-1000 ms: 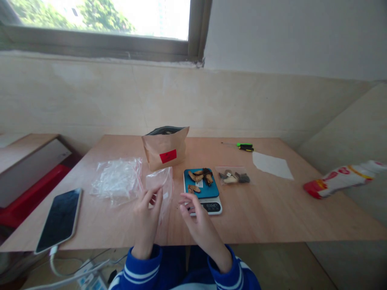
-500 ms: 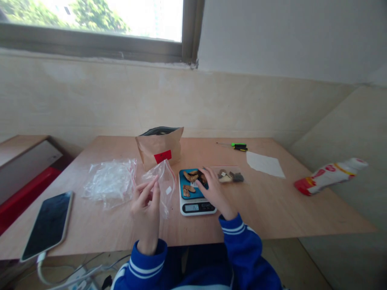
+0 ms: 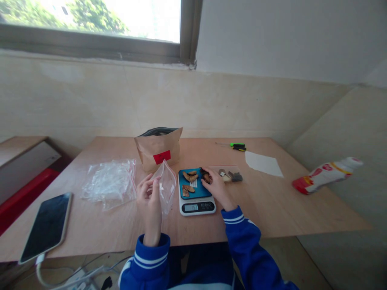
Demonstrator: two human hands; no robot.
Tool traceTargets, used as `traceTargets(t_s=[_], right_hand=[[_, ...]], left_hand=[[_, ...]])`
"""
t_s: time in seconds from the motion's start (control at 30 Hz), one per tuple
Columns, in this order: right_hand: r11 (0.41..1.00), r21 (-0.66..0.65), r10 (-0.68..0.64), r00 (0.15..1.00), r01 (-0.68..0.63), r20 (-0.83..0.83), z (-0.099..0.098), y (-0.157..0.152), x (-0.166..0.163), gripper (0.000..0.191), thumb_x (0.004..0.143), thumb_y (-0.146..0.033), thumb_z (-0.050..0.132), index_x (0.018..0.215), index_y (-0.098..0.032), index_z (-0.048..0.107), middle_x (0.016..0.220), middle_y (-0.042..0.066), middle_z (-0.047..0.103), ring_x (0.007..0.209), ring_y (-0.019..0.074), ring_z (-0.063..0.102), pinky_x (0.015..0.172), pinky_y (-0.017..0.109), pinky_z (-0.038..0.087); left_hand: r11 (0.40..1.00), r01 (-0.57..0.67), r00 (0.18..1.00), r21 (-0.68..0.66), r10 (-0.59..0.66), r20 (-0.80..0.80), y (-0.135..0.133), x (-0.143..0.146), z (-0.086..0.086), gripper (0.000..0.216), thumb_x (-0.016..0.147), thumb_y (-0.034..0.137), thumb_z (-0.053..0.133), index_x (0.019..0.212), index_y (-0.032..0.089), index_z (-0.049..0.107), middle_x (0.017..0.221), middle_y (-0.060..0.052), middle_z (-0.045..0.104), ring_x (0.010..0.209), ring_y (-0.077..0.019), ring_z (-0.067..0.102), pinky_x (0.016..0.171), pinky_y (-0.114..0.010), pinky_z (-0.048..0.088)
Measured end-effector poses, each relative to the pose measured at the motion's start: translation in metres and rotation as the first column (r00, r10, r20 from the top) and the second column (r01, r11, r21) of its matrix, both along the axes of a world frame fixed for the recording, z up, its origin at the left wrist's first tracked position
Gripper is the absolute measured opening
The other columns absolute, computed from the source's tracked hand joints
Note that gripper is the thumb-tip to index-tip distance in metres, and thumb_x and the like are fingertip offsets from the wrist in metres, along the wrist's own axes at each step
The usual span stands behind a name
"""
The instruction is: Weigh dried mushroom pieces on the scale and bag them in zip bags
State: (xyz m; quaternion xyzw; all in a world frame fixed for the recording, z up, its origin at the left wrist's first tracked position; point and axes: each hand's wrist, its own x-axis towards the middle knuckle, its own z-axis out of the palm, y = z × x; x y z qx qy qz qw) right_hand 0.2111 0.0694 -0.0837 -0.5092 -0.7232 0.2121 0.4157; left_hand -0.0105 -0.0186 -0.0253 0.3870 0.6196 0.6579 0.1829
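My left hand (image 3: 148,201) pinches the rim of a clear zip bag (image 3: 167,189), whose mouth stands apart. On the blue top of a small white kitchen scale (image 3: 198,206) lie several dried brown slices (image 3: 191,177), perhaps dried mushroom. My right hand (image 3: 215,185) reaches over the scale's right side, its fingers closed round some darker dried slices (image 3: 206,176); they still rest at the plate's level. A second zip bag (image 3: 231,176), filled with dried pieces, lies right of the scale, partly behind that hand.
A brown paper pouch (image 3: 159,151) stands open behind the clear bag. Left are a pile of clear bags (image 3: 110,181) and a charging phone (image 3: 46,225). To the right lie screwdrivers (image 3: 238,146), white paper (image 3: 263,163) and a red-and-white bottle (image 3: 326,175).
My left hand has moved a little right and up to the bag, whose mouth is now wider. The fingers of my right hand have closed in on the dark slices.
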Motion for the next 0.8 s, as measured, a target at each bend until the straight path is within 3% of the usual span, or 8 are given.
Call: traceTargets(t_s=[0.1,0.17,0.27,0.37,0.43,0.53,0.7,0.8], right_hand=[[0.996,-0.059,-0.083,0.979,0.073,-0.189,0.003,-0.002,-0.003,0.041,0.074,-0.025,0.064,0.114,-0.016,0.064,0.121,0.015,0.064,0.112,0.0278,0.061,0.1,0.048,0.048],[0.987,-0.143,-0.124,0.917,0.074,-0.379,0.017,-0.01,-0.009,0.044,0.071,-0.03,0.069,0.113,-0.016,0.064,0.121,0.015,0.065,0.111,0.0275,0.062,0.099,0.047,0.049],[0.97,-0.235,-0.108,0.751,-0.065,-0.651,0.053,-0.032,-0.025,0.051,0.07,-0.036,0.075,0.117,-0.019,0.063,0.122,0.011,0.065,0.111,0.0241,0.062,0.101,0.043,0.049],[0.915,-0.268,-0.019,0.631,-0.301,-0.775,0.087,-0.053,-0.049,0.05,0.074,-0.036,0.074,0.12,-0.022,0.062,0.118,0.007,0.067,0.108,0.0211,0.064,0.101,0.04,0.05],[0.897,-0.254,0.05,0.654,-0.363,-0.755,0.097,-0.062,-0.066,0.048,0.073,-0.033,0.074,0.118,-0.022,0.063,0.118,0.006,0.067,0.107,0.0197,0.064,0.098,0.036,0.052],[0.901,-0.254,0.124,0.77,-0.352,-0.626,0.097,-0.069,-0.084,0.046,0.071,-0.026,0.073,0.116,-0.022,0.063,0.12,0.007,0.066,0.106,0.0189,0.064,0.092,0.032,0.054],[0.843,-0.369,0.244,0.89,-0.392,-0.386,0.097,-0.077,-0.084,0.044,0.072,-0.022,0.07,0.115,-0.018,0.063,0.116,0.008,0.067,0.099,0.0192,0.066,0.088,0.033,0.055],[0.824,-0.453,0.226,0.93,-0.341,-0.29,0.101,-0.074,-0.083,0.035,0.081,-0.023,0.063,0.115,-0.016,0.062,0.11,0.009,0.07,0.092,0.019,0.069,0.081,0.032,0.057]], left_hand=[[1.0,-0.009,1.0,0.026,0.01,-0.027,-0.001,0.002,-0.001,0.027,0.087,0.042,0.054,0.079,0.019,0.066,0.134,-0.011,0.056,0.13,-0.0266,0.047,0.107,-0.043,0.034],[0.999,0.033,0.999,0.014,-0.033,-0.007,-0.001,0.004,-0.002,0.026,0.088,0.041,0.052,0.079,0.019,0.061,0.138,-0.011,0.054,0.133,-0.0259,0.045,0.111,-0.044,0.028],[0.994,0.105,0.994,-0.022,-0.104,0.043,-0.001,0.01,-0.004,0.025,0.09,0.043,0.049,0.08,0.021,0.055,0.14,-0.01,0.053,0.13,-0.025,0.048,0.109,-0.043,0.032],[0.989,0.139,0.99,-0.049,-0.138,0.039,-0.001,0.018,-0.007,0.025,0.091,0.044,0.047,0.082,0.022,0.052,0.14,-0.01,0.053,0.127,-0.0247,0.051,0.106,-0.042,0.035],[0.988,0.14,0.99,-0.066,-0.138,0.032,-0.001,0.023,-0.009,0.024,0.091,0.045,0.048,0.084,0.022,0.053,0.14,-0.01,0.054,0.124,-0.0252,0.053,0.104,-0.042,0.037],[0.991,0.119,0.992,-0.065,-0.116,0.047,-0.002,0.024,-0.01,0.024,0.09,0.045,0.048,0.086,0.022,0.054,0.138,-0.011,0.055,0.122,-0.0261,0.055,0.101,-0.041,0.04],[0.996,0.033,0.998,-0.086,-0.028,0.063,-0.003,0.015,-0.009,0.024,0.09,0.044,0.048,0.082,0.022,0.053,0.133,-0.011,0.059,0.119,-0.0257,0.057,0.098,-0.04,0.041],[0.997,0.061,0.995,-0.056,-0.057,0.08,-0.003,0.015,-0.01,0.024,0.09,0.044,0.048,0.081,0.022,0.053,0.131,-0.009,0.061,0.116,-0.0238,0.059,0.094,-0.038,0.044]])
